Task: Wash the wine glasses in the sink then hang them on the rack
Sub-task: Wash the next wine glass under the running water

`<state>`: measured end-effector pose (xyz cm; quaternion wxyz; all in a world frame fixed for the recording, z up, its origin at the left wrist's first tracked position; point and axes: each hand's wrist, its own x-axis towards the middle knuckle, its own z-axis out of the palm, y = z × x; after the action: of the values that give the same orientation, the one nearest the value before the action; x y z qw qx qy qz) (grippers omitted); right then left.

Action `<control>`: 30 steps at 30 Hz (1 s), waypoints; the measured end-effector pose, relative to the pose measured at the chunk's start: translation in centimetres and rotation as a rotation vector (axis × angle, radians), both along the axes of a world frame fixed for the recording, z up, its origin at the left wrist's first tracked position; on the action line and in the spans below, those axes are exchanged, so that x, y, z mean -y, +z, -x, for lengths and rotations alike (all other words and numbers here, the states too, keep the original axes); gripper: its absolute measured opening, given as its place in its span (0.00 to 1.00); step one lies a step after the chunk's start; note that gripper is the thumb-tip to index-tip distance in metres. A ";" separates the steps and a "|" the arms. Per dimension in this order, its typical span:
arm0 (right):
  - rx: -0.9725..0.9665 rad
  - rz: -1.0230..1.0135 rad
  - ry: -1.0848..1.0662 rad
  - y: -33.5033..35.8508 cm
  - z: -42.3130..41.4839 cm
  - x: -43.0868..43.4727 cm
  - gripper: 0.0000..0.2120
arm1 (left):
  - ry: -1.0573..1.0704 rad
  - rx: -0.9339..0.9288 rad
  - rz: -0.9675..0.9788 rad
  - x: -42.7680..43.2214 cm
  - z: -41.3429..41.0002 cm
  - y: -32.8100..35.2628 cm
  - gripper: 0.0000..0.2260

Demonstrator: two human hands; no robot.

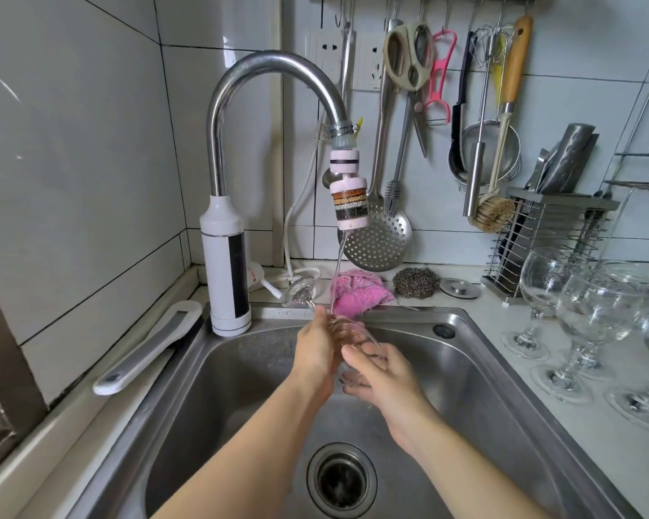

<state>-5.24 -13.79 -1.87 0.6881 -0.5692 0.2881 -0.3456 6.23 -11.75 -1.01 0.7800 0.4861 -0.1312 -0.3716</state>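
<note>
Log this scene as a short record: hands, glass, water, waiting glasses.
glass: tilted over the sink, foot up-left, bowl between both hands
left hand: holds glass near stem
right hand: grips bowl
water: running from tap onto glass
other glasses: several, upright on counter, right of sink
</note>
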 end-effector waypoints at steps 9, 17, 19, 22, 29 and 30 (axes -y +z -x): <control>-0.153 0.186 -0.138 -1.0 0.1 0.9 0.21 | -0.073 0.078 -0.017 -0.2 0.9 -0.1 0.05; -0.289 0.414 -0.134 -0.6 0.1 0.4 0.29 | -0.105 -0.227 0.075 -0.2 0.0 0.3 0.21; -0.262 0.356 -0.148 -0.7 0.2 0.5 0.28 | -0.195 -0.166 0.075 -0.4 0.3 0.6 0.18; -0.231 0.303 -0.151 -0.8 0.5 0.9 0.29 | -0.256 0.010 0.025 -0.5 0.7 0.5 0.15; -0.439 0.355 -0.036 -0.8 0.8 1.0 0.33 | -0.148 0.105 -0.064 -0.3 0.5 -0.1 0.15; -0.463 0.381 -0.014 -0.7 0.9 1.0 0.32 | -0.121 0.100 -0.063 -0.3 0.1 -0.1 0.15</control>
<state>-6.10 -14.78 -2.61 0.4826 -0.7498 0.3713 -0.2590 6.09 -11.50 -1.07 0.7329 0.5196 -0.1873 -0.3972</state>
